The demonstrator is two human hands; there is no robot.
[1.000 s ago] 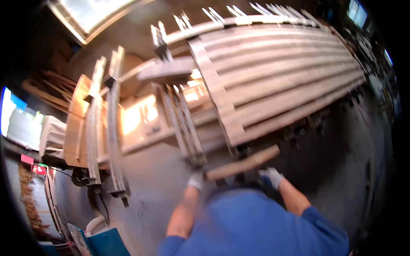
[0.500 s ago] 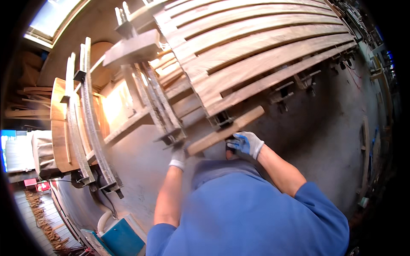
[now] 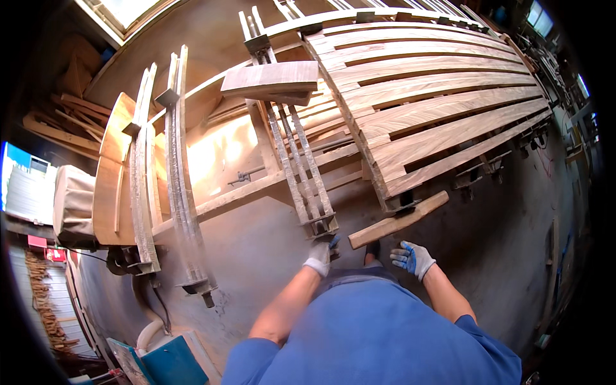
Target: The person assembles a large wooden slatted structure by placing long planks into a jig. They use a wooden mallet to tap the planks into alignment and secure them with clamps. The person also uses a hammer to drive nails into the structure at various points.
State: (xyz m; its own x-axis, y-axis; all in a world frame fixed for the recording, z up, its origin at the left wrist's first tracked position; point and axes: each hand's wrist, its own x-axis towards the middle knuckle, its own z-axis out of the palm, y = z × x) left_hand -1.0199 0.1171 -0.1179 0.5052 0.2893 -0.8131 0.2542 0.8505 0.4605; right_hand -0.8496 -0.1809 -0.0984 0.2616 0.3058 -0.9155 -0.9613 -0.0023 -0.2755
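Note:
My left hand (image 3: 319,253), in a white and blue work glove, is closed at the near end of a long metal bar clamp (image 3: 303,183), around its screw end; part of the grip is hidden. My right hand (image 3: 414,258), gloved alike, is held open with nothing in it, just short of a wooden bar (image 3: 399,220). That bar lies across the clamp end at the near left corner of a large slatted wooden panel (image 3: 443,102). Two curved wooden blocks (image 3: 273,78) rest crosswise on the clamp by my left hand.
Two more bar clamps (image 3: 181,192) (image 3: 142,186) stand across the wooden frame (image 3: 256,183) at the left. Several clamp ends (image 3: 471,174) jut from the panel's near edge. A teal box-like thing (image 3: 168,359) and a hose (image 3: 149,333) are at the lower left, with scrap wood (image 3: 70,122) behind.
The view has swung, so the panel and clamps appear farther right and lower. My right hand has come away from beside the wooden bar and opened. My left hand stays at the clamp end.

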